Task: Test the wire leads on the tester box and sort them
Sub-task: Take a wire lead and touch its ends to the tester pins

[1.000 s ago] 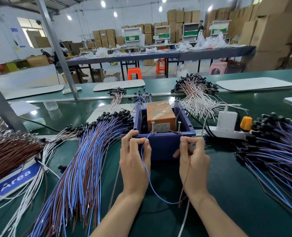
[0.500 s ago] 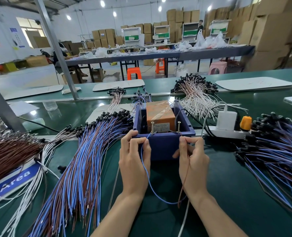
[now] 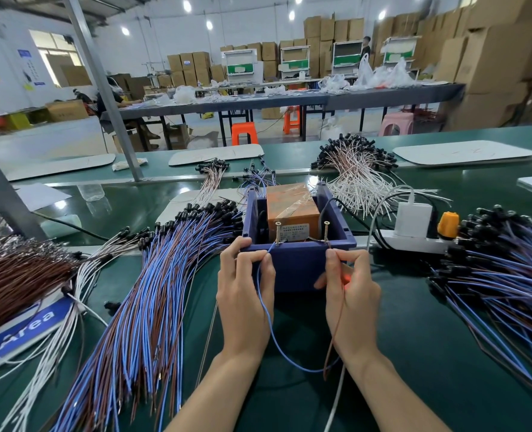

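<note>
Single lead: blue wire (image 3: 266, 322) running into brown wire (image 3: 336, 325), looped toward the viewer just in front of the blue tester box (image 3: 295, 266), mid-desk. Blue end pinched between left hand (image 3: 242, 294) fingers (image 3: 258, 260), tip up at the left screw (image 3: 278, 232) on the box's near rim. Brown end pinched between right hand (image 3: 352, 294) fingers (image 3: 336, 260), just below the right screw (image 3: 326, 230). Small red glow (image 3: 347, 278) against the right palm. Orange unit (image 3: 291, 210) seated inside the box. Left of box: fanned bundle of blue and brown leads (image 3: 140, 307). Right: white power strip (image 3: 414, 243), then another blue-brown pile (image 3: 507, 275). Behind: white leads (image 3: 358, 176). All on green desk (image 3: 414, 353).
</note>
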Demonstrator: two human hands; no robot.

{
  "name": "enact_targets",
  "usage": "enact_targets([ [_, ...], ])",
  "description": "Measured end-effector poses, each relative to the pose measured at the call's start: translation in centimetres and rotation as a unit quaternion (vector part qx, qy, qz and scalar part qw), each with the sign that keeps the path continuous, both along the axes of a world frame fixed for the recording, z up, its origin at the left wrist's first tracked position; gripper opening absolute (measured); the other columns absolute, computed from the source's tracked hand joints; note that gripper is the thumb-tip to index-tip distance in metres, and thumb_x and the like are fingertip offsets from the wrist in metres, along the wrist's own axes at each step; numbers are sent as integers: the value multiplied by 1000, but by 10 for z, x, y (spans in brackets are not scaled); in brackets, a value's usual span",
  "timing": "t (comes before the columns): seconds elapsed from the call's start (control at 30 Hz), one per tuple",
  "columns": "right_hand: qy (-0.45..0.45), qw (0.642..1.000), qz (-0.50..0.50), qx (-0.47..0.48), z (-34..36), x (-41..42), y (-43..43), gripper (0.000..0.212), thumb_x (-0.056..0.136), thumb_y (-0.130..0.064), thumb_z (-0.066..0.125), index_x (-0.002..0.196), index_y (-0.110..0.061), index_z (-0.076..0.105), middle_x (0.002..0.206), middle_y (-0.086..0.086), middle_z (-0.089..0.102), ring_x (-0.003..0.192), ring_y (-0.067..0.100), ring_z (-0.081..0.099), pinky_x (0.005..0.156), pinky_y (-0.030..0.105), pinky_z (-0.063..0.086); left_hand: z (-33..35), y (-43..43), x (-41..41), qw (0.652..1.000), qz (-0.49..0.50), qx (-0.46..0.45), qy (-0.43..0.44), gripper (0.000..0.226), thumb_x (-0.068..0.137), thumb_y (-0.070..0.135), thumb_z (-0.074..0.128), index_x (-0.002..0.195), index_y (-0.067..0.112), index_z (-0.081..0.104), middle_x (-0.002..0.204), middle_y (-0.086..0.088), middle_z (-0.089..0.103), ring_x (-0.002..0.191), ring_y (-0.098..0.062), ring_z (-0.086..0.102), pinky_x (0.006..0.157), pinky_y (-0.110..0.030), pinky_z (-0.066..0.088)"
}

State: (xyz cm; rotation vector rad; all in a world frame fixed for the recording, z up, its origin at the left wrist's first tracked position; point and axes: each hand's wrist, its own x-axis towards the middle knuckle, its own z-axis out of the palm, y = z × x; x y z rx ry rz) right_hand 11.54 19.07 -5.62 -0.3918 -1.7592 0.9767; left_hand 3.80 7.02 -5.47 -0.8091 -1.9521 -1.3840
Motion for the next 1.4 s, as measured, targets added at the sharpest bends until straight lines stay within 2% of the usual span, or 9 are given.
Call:
enact_targets([
  [0.3, -5, 1000, 1, -6, 1, 1, -1, 11, 105, -41, 48, 95, -37, 48, 74, -15, 68, 63, 2, 65, 59, 4, 40, 1, -1, 1, 1000, -2, -1, -5, 21, 101, 34, 50, 103, 15, 58, 130, 6, 47, 112, -18, 56, 80, -47, 55],
  [0.4, -11, 1000, -4, -17, 2, 1, -2, 20, 104, -49, 44, 93, -33, 48, 64, -9, 66, 63, 1, 65, 57, 3, 40, 0, -1, 1, 1000, -5, -2, -6, 16, 101, 29, 54, 102, 14, 59, 130, 5, 47, 113, -19, 57, 81, -48, 55],
  [0.53, -12, 1000, 0, -16, 3, 1, -3, 20, 105, -44, 46, 94, -28, 50, 62, -9, 65, 63, 1, 64, 56, 3, 40, 1, -1, 1, 1000, -6, -2, -3, 16, 101, 30, 53, 103, 15, 59, 130, 5, 47, 115, -19, 56, 82, -49, 55],
  [0.7, -14, 1000, 5, -15, 4, 2, -3, 16, 105, -44, 46, 93, -34, 47, 63, -10, 65, 64, 2, 65, 55, 6, 42, 1, -1, 1, 1000, -4, -2, -5, 11, 99, 25, 56, 103, 15, 59, 130, 4, 47, 115, -20, 56, 82, -49, 55],
  [0.87, -7, 1000, 8, -14, 3, 2, -2, 13, 106, -40, 48, 93, -38, 46, 77, -17, 69, 64, 1, 65, 59, 3, 39, 0, -1, 1, 1000, -3, -1, -5, 15, 100, 28, 54, 103, 14, 59, 130, 4, 47, 115, -20, 57, 81, -49, 55],
  [1.0, 2, 1000, 7, -23, 3, 3, -2, 14, 106, -42, 47, 92, -38, 47, 74, -15, 68, 64, 3, 65, 59, 5, 40, 2, -1, 1, 1000, -1, 5, -9, 23, 101, 34, 49, 104, 13, 59, 130, 5, 48, 118, -17, 56, 85, -46, 55],
  [1.17, 24, 998, 32, -54, 6, 13, -6, 12, 104, -36, 52, 93, -40, 50, 71, -8, 66, 66, 12, 65, 61, 9, 43, 2, -4, 4, 1000, -10, 8, -28, 15, 101, 26, 54, 105, 13, 59, 131, 5, 48, 122, -18, 54, 91, -47, 53],
  [1.3, -3, 996, 52, -70, 5, 23, -8, 8, 101, -42, 53, 94, -39, 53, 78, -7, 65, 71, 14, 64, 61, 16, 48, 4, -10, 13, 999, -1, -14, -38, 19, 99, 30, 52, 106, 14, 60, 133, 6, 47, 127, -13, 46, 100, -40, 48],
  [1.4, -49, 995, 40, -79, 6, 28, -8, 8, 93, -49, 60, 92, -45, 54, 85, -15, 64, 74, 8, 61, 60, 14, 46, 6, -17, 19, 999, 5, -30, -41, 18, 99, 31, 51, 106, 16, 59, 135, 6, 47, 126, -15, 47, 99, -35, 46],
])
